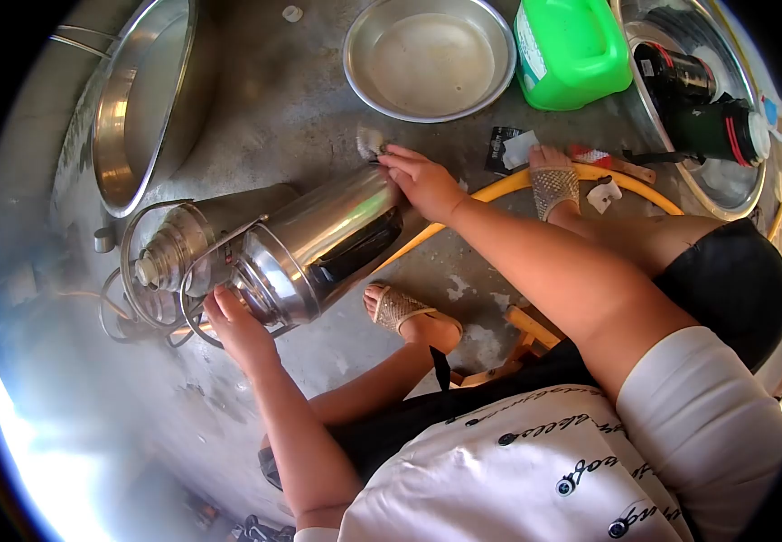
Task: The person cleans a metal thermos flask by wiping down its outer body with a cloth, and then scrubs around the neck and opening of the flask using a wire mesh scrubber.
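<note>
A shiny steel thermos flask (337,235) lies tilted in front of me, its neck toward the lower left and its base toward the upper right. My left hand (244,336) grips it at the neck, beside the wire handle. At the base end, my right hand (425,185) has its fingers closed on a small, blurred greyish-white scrubber (371,142). A dark reflection or patch shows along the flask's side. Just behind lies a second thermos flask (178,244) with a pale stopper, its wire handle near my left hand.
A steel basin (355,77) and a green jug (571,54) stand at the back. A large bowl (163,135) leans at the left. Dark bottles (711,126) lie in a basin at right. A yellow hose (499,187) crosses the floor. A wooden stool (531,327) is beneath me.
</note>
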A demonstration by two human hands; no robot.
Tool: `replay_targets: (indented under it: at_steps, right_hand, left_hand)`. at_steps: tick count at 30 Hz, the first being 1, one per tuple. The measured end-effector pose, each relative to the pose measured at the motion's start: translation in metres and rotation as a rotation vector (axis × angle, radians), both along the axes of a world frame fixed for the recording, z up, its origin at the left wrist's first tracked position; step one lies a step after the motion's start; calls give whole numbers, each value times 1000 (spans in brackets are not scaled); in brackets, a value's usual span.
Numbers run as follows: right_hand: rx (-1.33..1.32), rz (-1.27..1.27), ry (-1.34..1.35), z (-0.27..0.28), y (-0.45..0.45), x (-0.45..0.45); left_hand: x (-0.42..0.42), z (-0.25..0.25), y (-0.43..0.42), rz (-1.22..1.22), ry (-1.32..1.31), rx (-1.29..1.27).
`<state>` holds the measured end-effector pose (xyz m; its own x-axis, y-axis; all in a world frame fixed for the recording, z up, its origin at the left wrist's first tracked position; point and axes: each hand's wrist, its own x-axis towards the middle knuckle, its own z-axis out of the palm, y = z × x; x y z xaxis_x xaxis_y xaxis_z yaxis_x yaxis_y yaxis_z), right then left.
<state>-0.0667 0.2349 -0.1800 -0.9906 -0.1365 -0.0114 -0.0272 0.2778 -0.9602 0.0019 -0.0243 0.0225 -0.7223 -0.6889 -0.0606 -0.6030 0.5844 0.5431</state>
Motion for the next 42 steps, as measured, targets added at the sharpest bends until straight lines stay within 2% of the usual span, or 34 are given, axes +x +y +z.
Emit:
replay_targets:
  at_steps: [2, 3, 5, 7, 8, 9, 11, 13, 15, 16, 17, 18, 19, 20, 21, 24, 26, 27, 29, 31, 33, 34, 35, 38, 39, 42]
  right_hand:
    - [156, -179, -131, -14, 7, 11]
    - [90, -184, -68, -2, -3, 16]
    - [-222, 35, -7, 42, -13, 23]
    - [-244, 69, 4, 48, -18, 23]
    - [-255, 96, 19, 51, -17, 22]
    - [-79, -11, 45, 26, -13, 20]
    - [116, -156, -73, 0, 5, 17]
    - [101, -180, -111, 8, -4, 31]
    - [-206, -178, 18, 34, -27, 44]
    - [-411, -110, -19, 54, -31, 49]
    - [-421, -106, -22, 53, -31, 50]
    - [-321, -77, 0, 50, -25, 49]
    - [-218, -52, 34, 44, -17, 44]
    - [-6, -172, 66, 13, -14, 41]
    - [70, -233, -3, -9, -5, 38]
    - [69, -275, -106, -5, -9, 45]
    - [-43, -263, 92, 18, -30, 50]
    - [-46, -261, 90, 28, -28, 48]
    - [-351, -67, 28, 46, -24, 45]
    - [-310, -29, 47, 33, -9, 34]
    - [8, -248, -57, 11, -2, 30]
    - [7, -300, -94, 5, -3, 30]
    - [12, -299, -95, -1, -3, 32]
    - [-376, -93, -55, 39, -16, 41]
    - [-378, 17, 7, 54, -22, 43]
    - [-330, 6, 45, 52, -26, 43]
  left_hand:
    - [2, -1, 2, -28, 20, -24]
    - [1, 0, 2, -30, 1, -3]
    - [0, 0, 5, -27, -17, 14]
    - [-3, 5, 4, 59, -53, 126]
    - [0, -2, -5, 27, -35, 61]
    - [2, -8, -11, 8, -7, 18]
    - [1, -3, -2, -14, 20, 35]
    - [1, 0, 2, -32, 23, 18]
    - [2, -6, 1, -47, 33, 6]
    - [1, -9, -5, -33, 31, 39]
    - [2, -9, -11, -18, 25, 65]
    - [1, -4, -9, -31, -37, 35]
    - [2, -4, -6, -47, 9, 9]
    - [0, -4, -4, -35, 10, 7]
    - [0, -3, -3, -21, 3, 8]
    - [3, -3, 1, -50, 28, -11]
    - [3, -9, -5, -33, 28, 42]
    - [3, -10, -12, -16, 27, 86]
    - [5, -15, -20, 2, 42, 105]
    - [3, -9, -14, 22, 42, 143]
    - [5, -9, -14, 20, 34, 118]
    - [6, -9, -14, -9, 35, 80]
    - [6, -11, -14, -39, 36, 46]
    - [2, -4, -5, 24, 30, 162]
    - [1, -5, -4, 21, 31, 163]
    - [3, -6, -8, 28, 15, 131]
